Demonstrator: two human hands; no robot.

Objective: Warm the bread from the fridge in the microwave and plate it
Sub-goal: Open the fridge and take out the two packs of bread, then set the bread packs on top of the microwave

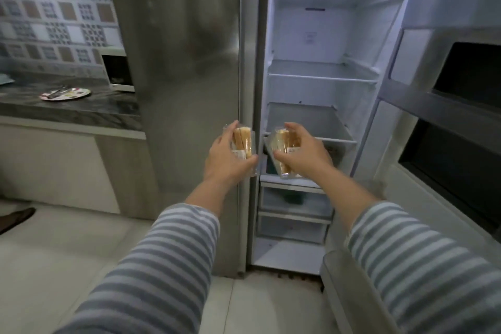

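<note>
My striped sleeves (168,260) fill the lower part of the frame, both arms stretched forward toward the open fridge (320,84). My left hand (226,156), just left of centre, is curled around a clear packet of bread (242,144), thumb under it and fingers over its top, holding it upright in front of the closed steel door (184,62). My right hand (303,152), just right of centre, grips a second bread packet (282,149) the same way, tilted a little, at the front edge of the lit fridge compartment. The two packets are near each other but apart, both in the air and resting on no shelf.

Below my right hand are the fridge drawers (294,214); behind it, white shelves (325,73) climb toward the top of the frame. The open fridge door (447,89) with its dark bins fills the right edge.

Farther off, at middle left, a dark marbled tabletop (81,111) carries a patterned plate (65,94) with some dark utensils lying on it; I cannot tell what they are. Behind the plate, against the steel door's side, stands a white microwave (119,73). Patterned wall tiles (54,13) cover the upper left.
</note>
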